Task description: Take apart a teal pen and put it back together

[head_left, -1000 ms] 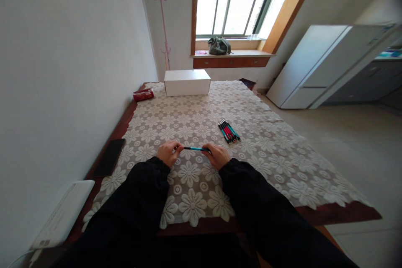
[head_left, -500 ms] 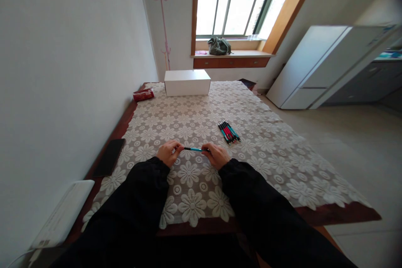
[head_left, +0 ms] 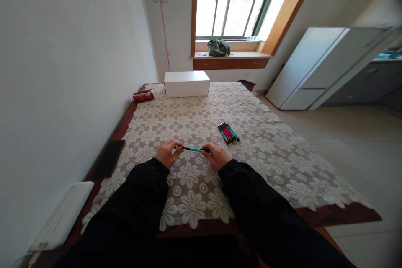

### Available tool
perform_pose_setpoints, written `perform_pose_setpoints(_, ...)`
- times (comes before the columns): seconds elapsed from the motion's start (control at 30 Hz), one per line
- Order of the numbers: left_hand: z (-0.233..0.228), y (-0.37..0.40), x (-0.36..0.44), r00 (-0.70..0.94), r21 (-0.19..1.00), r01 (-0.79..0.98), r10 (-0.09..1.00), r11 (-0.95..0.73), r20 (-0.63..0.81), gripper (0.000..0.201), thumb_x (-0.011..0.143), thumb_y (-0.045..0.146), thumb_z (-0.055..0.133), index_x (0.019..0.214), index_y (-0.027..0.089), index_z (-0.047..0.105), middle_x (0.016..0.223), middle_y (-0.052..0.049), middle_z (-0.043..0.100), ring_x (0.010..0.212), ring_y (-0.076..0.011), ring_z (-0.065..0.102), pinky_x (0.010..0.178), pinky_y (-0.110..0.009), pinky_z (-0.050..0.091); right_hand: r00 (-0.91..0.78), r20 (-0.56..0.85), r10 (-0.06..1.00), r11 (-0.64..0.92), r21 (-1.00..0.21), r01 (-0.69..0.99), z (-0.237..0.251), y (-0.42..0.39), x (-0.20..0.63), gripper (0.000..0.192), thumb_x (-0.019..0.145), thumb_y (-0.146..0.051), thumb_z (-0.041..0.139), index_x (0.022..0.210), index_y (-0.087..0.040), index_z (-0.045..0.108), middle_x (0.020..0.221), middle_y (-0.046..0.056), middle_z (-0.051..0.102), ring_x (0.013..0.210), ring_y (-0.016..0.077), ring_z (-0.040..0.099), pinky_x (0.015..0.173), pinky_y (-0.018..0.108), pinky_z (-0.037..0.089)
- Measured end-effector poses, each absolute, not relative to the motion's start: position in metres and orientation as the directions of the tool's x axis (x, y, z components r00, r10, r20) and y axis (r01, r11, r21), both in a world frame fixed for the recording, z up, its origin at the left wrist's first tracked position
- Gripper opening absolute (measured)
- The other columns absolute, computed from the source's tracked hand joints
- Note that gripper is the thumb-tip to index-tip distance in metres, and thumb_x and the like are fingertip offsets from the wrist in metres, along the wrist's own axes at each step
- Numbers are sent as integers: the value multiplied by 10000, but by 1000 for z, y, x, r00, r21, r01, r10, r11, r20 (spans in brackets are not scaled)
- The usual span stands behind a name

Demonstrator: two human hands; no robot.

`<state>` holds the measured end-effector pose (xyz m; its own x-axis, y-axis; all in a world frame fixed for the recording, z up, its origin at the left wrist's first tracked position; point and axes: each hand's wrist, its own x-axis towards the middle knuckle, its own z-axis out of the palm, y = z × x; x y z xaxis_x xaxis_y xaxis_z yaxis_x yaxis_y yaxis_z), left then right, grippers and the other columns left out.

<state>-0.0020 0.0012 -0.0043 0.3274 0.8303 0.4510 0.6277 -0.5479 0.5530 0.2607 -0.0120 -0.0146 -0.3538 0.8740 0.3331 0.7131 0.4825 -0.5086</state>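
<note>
Beyond the teal pen [head_left: 193,149], pinched by left hand [head_left: 167,153] and right hand [head_left: 216,156], lie spare pens [head_left: 228,132].

No legible text, label, brand or number appears; any print on the red packet [head_left: 143,96] at upper left, or on the pens [head_left: 228,132], is too small to read.

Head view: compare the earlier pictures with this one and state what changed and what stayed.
Almost nothing changed. Both hands, left and right, keep gripping the slim teal pen by its ends, level above the lace tablecloth. The bundle of pens and white box stayed put.
</note>
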Motion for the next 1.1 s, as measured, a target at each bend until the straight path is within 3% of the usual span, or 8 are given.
perform_pose_setpoints(0.3,-2,-1,0,288,585,620,846,-522,449,187,847,370,660,949,215,689,842,-28,696,782,-165,616,756,-306,509,-345,372,862,502,-528,685,-17,-9,263,154,956,-322,506,997,-225,619,946,43,675,814,170,614,757,279,467)
perform_pose_setpoints(0.63,-7,3,-1,424,545,653,850,-526,312,266,942,372,503,982,245,733,877,-39,721,885,-194,605,818,-324,486,-316,434,844,523,-528,669,-14,-9,262,141,943,-313,529,994,-219,621,903,48,643,768,167,587,743,278,470)
perform_pose_setpoints(0.93,-4,2,0,367,511,701,866,-498,340,425,1000,391,331,778,203,641,798,-52,667,845,-205,584,795,-338,479,-220,428,877,450,-570,688,-19,-6,264,157,920,-347,565,971,-216,632,831,32,656,682,158,573,691,275,464)
perform_pose_setpoints(1.1,-4,2,0,379,489,705,855,-514,353,357,979,406,403,794,209,636,813,-46,666,875,-203,596,813,-328,475,-219,408,887,436,-575,693,-21,-5,265,148,917,-337,553,956,-212,621,858,41,674,698,165,587,695,279,455)
